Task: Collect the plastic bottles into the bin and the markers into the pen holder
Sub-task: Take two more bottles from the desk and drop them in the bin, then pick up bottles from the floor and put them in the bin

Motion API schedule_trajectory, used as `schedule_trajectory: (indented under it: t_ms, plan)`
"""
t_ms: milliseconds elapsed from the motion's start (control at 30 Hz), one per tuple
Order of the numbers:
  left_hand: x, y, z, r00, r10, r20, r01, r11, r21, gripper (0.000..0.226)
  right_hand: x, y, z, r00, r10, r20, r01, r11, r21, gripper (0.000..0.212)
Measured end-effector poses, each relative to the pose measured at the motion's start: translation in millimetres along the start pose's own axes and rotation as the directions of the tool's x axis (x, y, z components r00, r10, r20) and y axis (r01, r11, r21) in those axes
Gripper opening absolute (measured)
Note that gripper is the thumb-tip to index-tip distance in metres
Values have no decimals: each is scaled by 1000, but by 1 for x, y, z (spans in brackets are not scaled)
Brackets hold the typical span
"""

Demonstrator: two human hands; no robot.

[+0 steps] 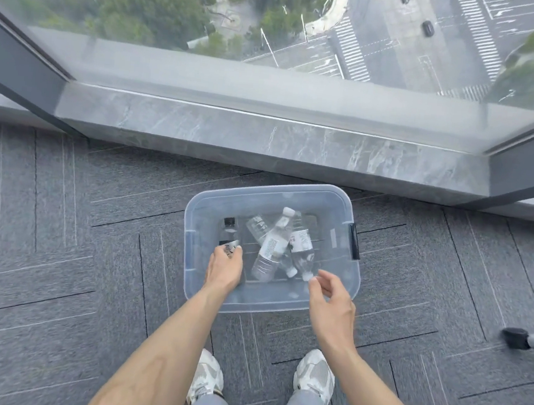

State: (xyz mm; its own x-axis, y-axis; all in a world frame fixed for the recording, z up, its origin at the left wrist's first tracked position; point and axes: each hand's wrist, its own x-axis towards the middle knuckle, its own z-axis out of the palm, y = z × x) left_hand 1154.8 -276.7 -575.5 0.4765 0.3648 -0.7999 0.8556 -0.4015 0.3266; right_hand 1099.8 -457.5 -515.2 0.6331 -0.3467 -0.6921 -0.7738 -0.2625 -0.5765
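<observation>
Standing over a clear bin (249, 302) on the floor, a person has both bare arms extended down to it. Left hand (224, 268): inside the bin at its left wall, fingers curled round the lower end of a dark bottle (228, 233). That bottle has a black cap and points away from the person. A pale label shows at the fingertips, its writing mostly covered and not readable. Clear bottles (273, 245): at least three lie criss-crossed on the bin floor, centre to right, touching one another, with white caps. Two carry white labels with blocks of fine print; the print is too small to read and no brand can be made out. Right hand (331, 301): over the bin's near right corner, fingers loosely bent, holding nothing, fingertips just beside the white cap of the rightmost bottle; contact cannot be confirmed. A black handle (355, 242) sits on the bin's right rim.

Surface: grey carpet (59, 247) tiles with thin line patterns, laid in alternating directions. The bin stands near a grey marbled sill (265, 137) below a large window (276, 23) with dark frames. Trees, roads, crossings and cars show far below through the glass.

Other items: two pale shoes (208, 376) just nearside of the bin; a black caster (515, 337) on a pale leg at far right, well apart from the bin.
</observation>
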Motion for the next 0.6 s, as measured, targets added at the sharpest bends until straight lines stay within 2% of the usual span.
schedule_trajectory:
  t_ms: [333, 600]
  plan:
    - [-157, 59, -57, 986, 96, 134, -98, 995, 10, 44, -93, -74, -67, 1000, -9, 22, 8, 1000, 23, 34]
    - [-301, 101, -91, 973, 135, 188, -117, 987, -106, 38, -188, -123, -149, 1000, -30, 1, 30, 995, 98, 33]
